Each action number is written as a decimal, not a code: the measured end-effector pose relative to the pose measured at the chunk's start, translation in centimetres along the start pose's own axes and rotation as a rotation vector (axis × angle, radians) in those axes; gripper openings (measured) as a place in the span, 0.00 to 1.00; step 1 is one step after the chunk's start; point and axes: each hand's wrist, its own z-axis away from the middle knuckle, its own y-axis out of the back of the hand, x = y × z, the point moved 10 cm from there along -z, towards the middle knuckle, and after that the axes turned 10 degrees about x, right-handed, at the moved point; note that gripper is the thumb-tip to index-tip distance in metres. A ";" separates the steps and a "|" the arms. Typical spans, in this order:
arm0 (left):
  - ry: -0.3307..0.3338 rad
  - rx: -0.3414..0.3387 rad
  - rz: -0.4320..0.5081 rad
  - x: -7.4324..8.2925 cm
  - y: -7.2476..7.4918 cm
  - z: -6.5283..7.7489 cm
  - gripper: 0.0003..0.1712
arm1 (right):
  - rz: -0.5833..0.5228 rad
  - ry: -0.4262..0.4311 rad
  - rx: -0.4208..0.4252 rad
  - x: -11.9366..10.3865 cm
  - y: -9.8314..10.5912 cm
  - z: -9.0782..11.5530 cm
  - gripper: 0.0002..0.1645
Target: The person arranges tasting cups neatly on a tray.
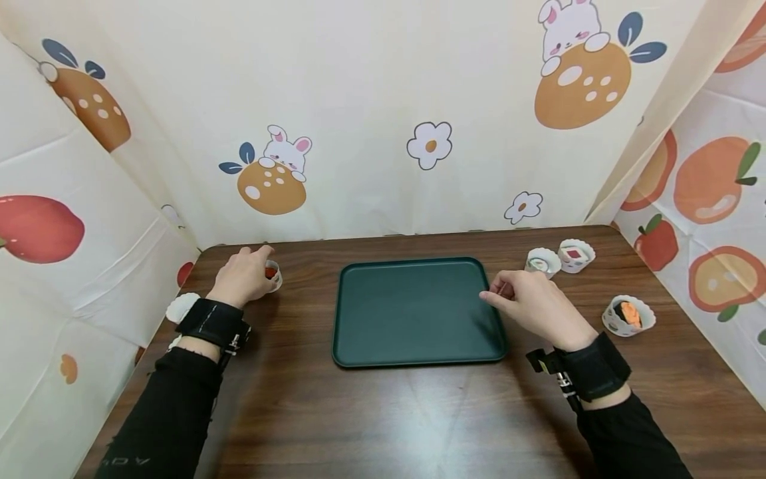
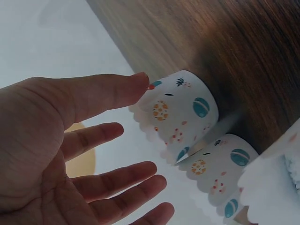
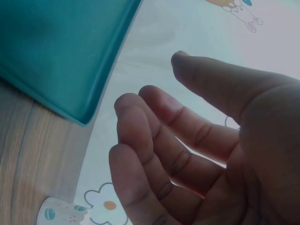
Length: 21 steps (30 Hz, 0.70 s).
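Observation:
At the back left of the table my left hand (image 1: 241, 276) reaches over a small paper cup (image 1: 276, 285) that shows something red inside. In the left wrist view the thumb tip is beside or against a printed cup (image 2: 187, 108), the other fingers spread apart; whether it touches cannot be told. My right hand (image 1: 535, 306) hovers near the right edge of a dark green tray (image 1: 419, 313). Its fingers are loosely bent with nothing between them, and the thumb (image 3: 211, 77) stands apart from them.
Two paper cups, one with a white roll (image 1: 556, 267) and one with a pink-centred piece (image 1: 576, 267), stand at the back right. Nearer is a cup with an orange-topped piece (image 1: 615, 326). More white cups (image 1: 179, 307) are partly hidden behind my left wrist. Printed cloth walls surround the table.

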 end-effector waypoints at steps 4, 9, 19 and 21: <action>0.013 -0.049 -0.007 -0.5 -0.7 -0.3 0.38 | 0.004 -0.005 -0.003 0.0 0.0 0.0 0.14; 0.018 -0.080 -0.017 -0.8 -1.2 -0.4 0.37 | 0.006 -0.012 -0.008 0.1 -0.1 0.0 0.14; 0.005 -0.058 -0.035 -0.6 -1.2 -0.5 0.32 | 0.014 -0.002 -0.014 0.1 -0.3 0.0 0.14; 0.004 -0.055 -0.035 -0.5 -1.1 -0.5 0.31 | 0.012 -0.001 -0.015 0.1 -0.3 0.0 0.14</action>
